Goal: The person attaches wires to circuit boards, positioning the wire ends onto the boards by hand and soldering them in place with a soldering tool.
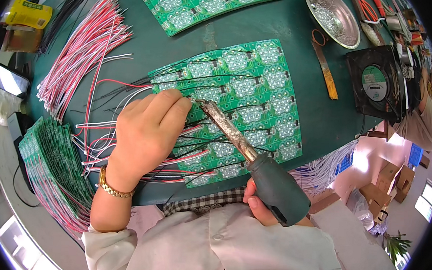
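Soldering iron (232, 131), clasped by its handle (278, 188) in the near right hand (259, 208), slants left, apparently so its tip (202, 104) reaches the central board panel (250, 115); the left hand (148, 127) bunches its fingers (172, 100) together there, their catch hidden. Far right, a bowl (350, 25) sits aside.

We find ourselves in a workshop for electronics assembly. At the green workbench (329, 118) we see a soldering iron (278, 190), a panel of printed circuit boards (287, 85), a stack of further panels (52, 157), a bundle of red and white wires (82, 56), and one axial fan (375, 81).
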Demonstrator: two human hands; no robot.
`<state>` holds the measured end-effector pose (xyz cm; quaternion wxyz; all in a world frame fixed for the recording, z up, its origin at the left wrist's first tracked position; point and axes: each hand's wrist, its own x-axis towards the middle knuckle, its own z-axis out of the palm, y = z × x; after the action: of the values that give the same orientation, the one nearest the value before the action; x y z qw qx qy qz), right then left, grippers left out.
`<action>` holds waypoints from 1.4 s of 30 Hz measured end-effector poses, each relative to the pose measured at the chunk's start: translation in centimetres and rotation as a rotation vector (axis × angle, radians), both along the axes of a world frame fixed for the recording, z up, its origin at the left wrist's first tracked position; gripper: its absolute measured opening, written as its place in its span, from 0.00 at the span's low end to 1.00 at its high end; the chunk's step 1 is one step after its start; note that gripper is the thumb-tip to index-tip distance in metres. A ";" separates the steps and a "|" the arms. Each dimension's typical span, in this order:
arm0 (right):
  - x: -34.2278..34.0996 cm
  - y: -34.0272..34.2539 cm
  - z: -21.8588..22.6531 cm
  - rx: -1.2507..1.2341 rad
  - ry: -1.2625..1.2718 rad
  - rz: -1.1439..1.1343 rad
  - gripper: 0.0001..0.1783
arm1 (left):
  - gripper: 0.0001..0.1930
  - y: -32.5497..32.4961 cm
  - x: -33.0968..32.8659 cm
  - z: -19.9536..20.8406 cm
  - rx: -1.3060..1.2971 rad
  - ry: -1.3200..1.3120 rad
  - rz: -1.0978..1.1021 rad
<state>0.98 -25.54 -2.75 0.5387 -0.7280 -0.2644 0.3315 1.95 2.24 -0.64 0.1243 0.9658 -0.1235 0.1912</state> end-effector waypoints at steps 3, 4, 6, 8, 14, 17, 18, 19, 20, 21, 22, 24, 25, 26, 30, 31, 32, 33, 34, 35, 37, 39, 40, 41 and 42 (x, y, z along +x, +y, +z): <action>0.0 0.2 0.5 -0.137 -0.024 -0.018 0.19 | 0.10 0.0 -0.1 0.0 -0.006 -0.003 0.003; 0.0 0.2 0.5 -0.137 -0.023 -0.018 0.19 | 0.10 0.0 -0.1 -0.1 -0.002 -0.006 0.006; 0.2 0.4 0.5 -0.162 -0.026 -0.001 0.19 | 0.10 -0.1 -0.2 -0.1 0.001 -0.008 0.009; -0.1 0.2 0.1 -0.137 -0.029 -0.020 0.19 | 0.10 -0.1 -0.1 -0.1 0.003 -0.010 0.009; 0.7 0.3 0.6 -0.216 -0.082 0.053 0.17 | 0.10 -0.1 -0.1 -0.3 0.006 -0.035 0.008; 1.2 0.5 1.0 -0.227 -0.191 0.136 0.18 | 0.10 -0.2 -0.1 -0.1 0.006 -0.015 0.014; 1.4 0.6 1.1 -0.259 -0.162 0.160 0.18 | 0.10 -0.3 -0.1 -0.2 0.006 -0.015 0.015; 1.1 0.4 0.8 -0.260 -0.164 0.161 0.18 | 0.10 -0.2 -0.1 -0.1 0.007 -0.016 0.013; 0.6 -0.1 0.2 -0.178 -0.184 0.121 0.18 | 0.10 -0.2 -0.2 -0.1 0.007 -0.018 0.012; 0.3 -0.3 -0.1 -0.096 -0.204 0.081 0.17 | 0.10 -0.1 -0.2 0.0 0.006 -0.019 0.013; 0.8 -0.2 0.3 -0.098 -0.203 0.075 0.17 | 0.10 -0.3 -0.1 -0.1 0.000 -0.018 0.011; 2.5 0.6 1.6 0.033 0.190 0.134 0.11 | 0.10 -0.2 -0.3 -0.3 0.001 -0.013 0.022; 2.2 0.5 2.0 0.030 0.189 0.128 0.11 | 0.10 -0.3 -0.2 -0.2 -0.003 -0.011 0.018; 1.7 0.5 2.4 0.145 0.215 -0.003 0.15 | 0.11 -0.3 0.0 -0.2 -0.007 -0.009 0.012; 1.2 -0.2 1.0 0.368 0.299 -0.129 0.23 | 0.11 -0.3 -0.2 -0.2 -0.003 -0.009 0.018; 1.1 -0.5 0.5 0.374 0.265 -0.123 0.23 | 0.11 -0.3 -0.2 -0.2 -0.010 -0.007 0.027; 1.4 -0.5 0.6 0.321 0.238 -0.080 0.22 | 0.11 -0.3 -0.2 -0.2 -0.017 -0.004 0.036; 1.6 -0.4 0.8 0.323 0.236 -0.080 0.22 | 0.11 -0.2 -0.3 0.0 -0.015 -0.006 0.036; 1.8 -0.3 1.3 0.269 0.239 -0.053 0.22 | 0.12 -0.2 -0.2 0.1 -0.025 0.009 0.028; 1.8 -0.3 1.6 0.217 0.242 -0.026 0.22 | 0.12 -0.2 -0.1 0.2 -0.033 0.023 0.020; 1.5 0.1 0.8 0.226 0.127 -0.008 0.20 | 0.12 0.1 0.0 0.6 -0.021 0.022 0.001; 1.0 0.4 0.9 0.237 0.013 0.014 0.18 | 0.13 0.3 -0.1 1.1 -0.006 0.022 -0.015; 0.6 0.4 1.5 0.171 0.374 -0.130 0.15 | 0.13 0.5 -0.3 1.3 -0.005 0.062 0.002; 0.3 0.4 1.9 0.098 0.734 -0.275 0.11 | 0.14 0.5 -0.4 1.3 -0.006 0.101 0.018; 0.5 0.3 1.6 0.098 0.731 -0.275 0.11 | 0.14 0.5 -0.4 1.3 -0.006 0.098 0.017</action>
<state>1.48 -25.25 -1.16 0.6709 -0.5639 0.0295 0.4806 1.55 2.77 0.65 0.1313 0.9746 -0.1084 0.1452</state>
